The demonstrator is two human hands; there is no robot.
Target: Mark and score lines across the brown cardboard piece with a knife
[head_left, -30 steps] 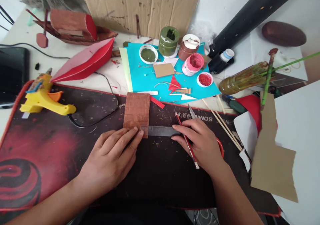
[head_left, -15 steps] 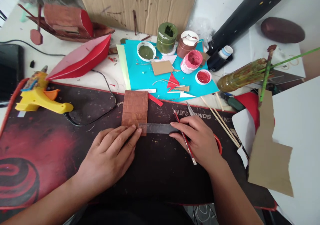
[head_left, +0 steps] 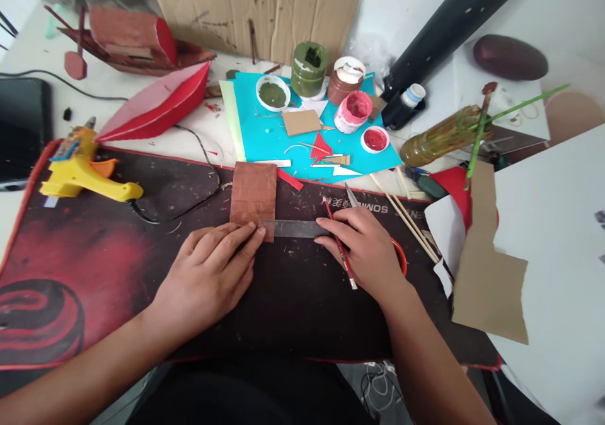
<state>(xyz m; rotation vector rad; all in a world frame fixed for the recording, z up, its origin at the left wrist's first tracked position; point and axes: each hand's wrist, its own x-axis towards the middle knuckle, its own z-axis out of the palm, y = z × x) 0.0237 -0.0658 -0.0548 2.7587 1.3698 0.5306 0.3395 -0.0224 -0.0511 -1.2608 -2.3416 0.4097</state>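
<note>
A brown painted cardboard rectangle (head_left: 253,193) lies on the black and red desk mat (head_left: 94,248). A metal ruler (head_left: 295,228) runs across its near edge. My left hand (head_left: 208,277) lies flat, fingers stretched out, with the fingertips pressing the cardboard's near edge and the ruler's left end. My right hand (head_left: 371,251) rests on the ruler's right end, fingers curled round a red pencil (head_left: 339,244) that points away from me.
A yellow glue gun (head_left: 85,176) lies at the mat's left with its cord. Paint pots (head_left: 309,69) and scraps sit on a blue sheet (head_left: 265,138) behind. Wooden skewers (head_left: 409,220), scissors and torn cardboard (head_left: 486,280) lie to the right. A red paper boat (head_left: 155,103) is at back left.
The view has shifted slightly; both hands, the ruler and the cardboard keep the same arrangement.
</note>
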